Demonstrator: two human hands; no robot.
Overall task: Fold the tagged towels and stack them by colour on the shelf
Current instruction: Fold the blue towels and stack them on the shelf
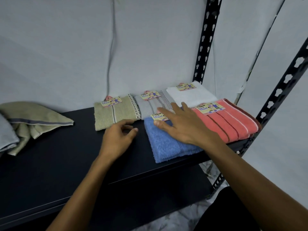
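Observation:
Several folded, tagged towels lie on the black shelf [66, 155]. A blue towel [166, 145] sits at the front, with my right hand [183, 125] flat on its far end, fingers straight and spread. Behind it lie a grey striped towel [150, 105], a white towel [191, 95] and, at the right, a coral striped towel [228, 122]. An olive-green folded towel [113, 114] lies left of the grey one. My left hand [118, 139] hovers just in front of it over the shelf, fingers loosely curled and holding nothing.
At the shelf's left end lies a loose heap of unfolded towels: an olive one [30, 120] with a grey band and a grey one [6, 134]. Perforated black uprights [205, 40] stand at the right. A grey cable [111, 47] hangs down the wall behind.

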